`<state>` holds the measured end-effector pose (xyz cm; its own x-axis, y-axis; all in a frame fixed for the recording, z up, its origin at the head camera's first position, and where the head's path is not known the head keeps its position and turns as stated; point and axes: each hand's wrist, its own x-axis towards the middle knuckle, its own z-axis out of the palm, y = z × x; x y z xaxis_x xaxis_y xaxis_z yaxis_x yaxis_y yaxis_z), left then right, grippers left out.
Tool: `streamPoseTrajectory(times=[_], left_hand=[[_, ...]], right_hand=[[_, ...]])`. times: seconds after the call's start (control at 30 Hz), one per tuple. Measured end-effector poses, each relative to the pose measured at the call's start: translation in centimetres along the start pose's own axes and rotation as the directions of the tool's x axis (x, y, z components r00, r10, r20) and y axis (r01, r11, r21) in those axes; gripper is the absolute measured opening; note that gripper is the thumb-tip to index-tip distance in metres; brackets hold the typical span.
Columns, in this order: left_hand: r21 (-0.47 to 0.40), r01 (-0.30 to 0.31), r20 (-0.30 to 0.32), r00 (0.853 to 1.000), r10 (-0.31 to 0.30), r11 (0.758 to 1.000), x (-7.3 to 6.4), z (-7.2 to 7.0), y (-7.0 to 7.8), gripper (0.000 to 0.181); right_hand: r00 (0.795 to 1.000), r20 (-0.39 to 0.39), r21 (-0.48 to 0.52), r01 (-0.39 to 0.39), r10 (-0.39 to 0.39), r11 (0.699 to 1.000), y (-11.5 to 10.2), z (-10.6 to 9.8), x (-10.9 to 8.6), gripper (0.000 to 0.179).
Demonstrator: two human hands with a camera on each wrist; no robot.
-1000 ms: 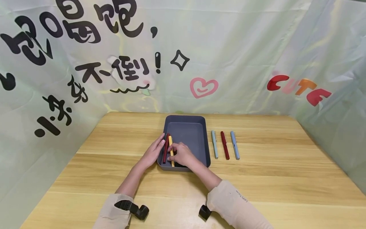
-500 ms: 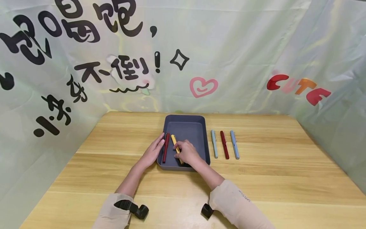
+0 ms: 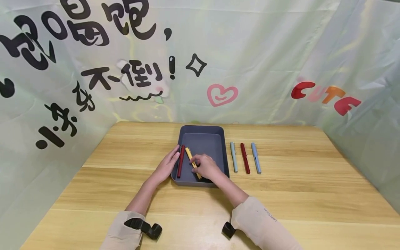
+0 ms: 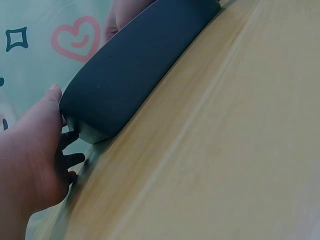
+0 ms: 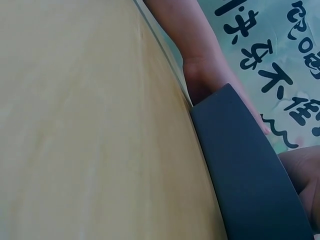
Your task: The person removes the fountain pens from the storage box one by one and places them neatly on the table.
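Note:
A dark blue-grey tray (image 3: 207, 141) stands on the table. My left hand (image 3: 165, 167) rests along its left wall, fingers extended; the left wrist view has the thumb at the rim and the other fingers beside the outer wall. Inside the tray's front half, my right hand (image 3: 206, 166) pinches a yellow pen (image 3: 189, 153) between thumb and fingers. The pen lies slanted, its top pointing far left, and the hand covers part of it. To its left a dark red pen (image 3: 181, 163) lies along the tray's left side. Something dark under the right hand is mostly hidden.
Right of the tray, a pale green pen (image 3: 234, 158), a second dark red pen (image 3: 245, 158) and a blue pen (image 3: 256, 158) lie side by side on the wooden table (image 3: 297, 184). A printed cloth (image 3: 259, 62) hangs behind and at both sides.
My right hand has moved right with the yellow pen, away from the red pen inside the tray. The yellow pen has turned from nearly parallel to slanted. My left hand has stayed put.

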<state>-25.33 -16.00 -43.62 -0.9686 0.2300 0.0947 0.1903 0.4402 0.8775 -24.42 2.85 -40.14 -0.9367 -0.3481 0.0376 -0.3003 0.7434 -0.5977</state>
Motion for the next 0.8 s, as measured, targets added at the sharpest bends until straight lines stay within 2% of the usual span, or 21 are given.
streamPoseTrajectory(times=[0.27,0.5,0.6,0.8], left_hand=[[-0.011,-0.004,-0.007,1.0,0.003,1.0,-0.06,0.03,0.12,0.054],[-0.016,-0.016,-0.012,1.0,0.016,1.0,-0.05,-0.04,0.25,0.054],[-0.013,-0.01,-0.015,1.0,0.01,1.0,-0.02,-0.05,0.22,0.052],[-0.012,-0.001,-0.007,1.0,0.001,1.0,-0.06,-0.02,0.13,0.051]], right_hand=[[1.0,0.001,-0.055,-0.016,0.017,0.998,-0.7,0.49,-0.07,0.022],[1.0,0.01,-0.05,-0.024,0.025,0.998,-0.89,0.23,0.17,0.021],[0.999,0.017,-0.017,-0.038,0.039,0.999,-0.76,-0.01,0.31,0.021],[0.994,0.053,0.146,-0.101,0.094,0.984,-0.21,-0.38,0.47,0.02]])
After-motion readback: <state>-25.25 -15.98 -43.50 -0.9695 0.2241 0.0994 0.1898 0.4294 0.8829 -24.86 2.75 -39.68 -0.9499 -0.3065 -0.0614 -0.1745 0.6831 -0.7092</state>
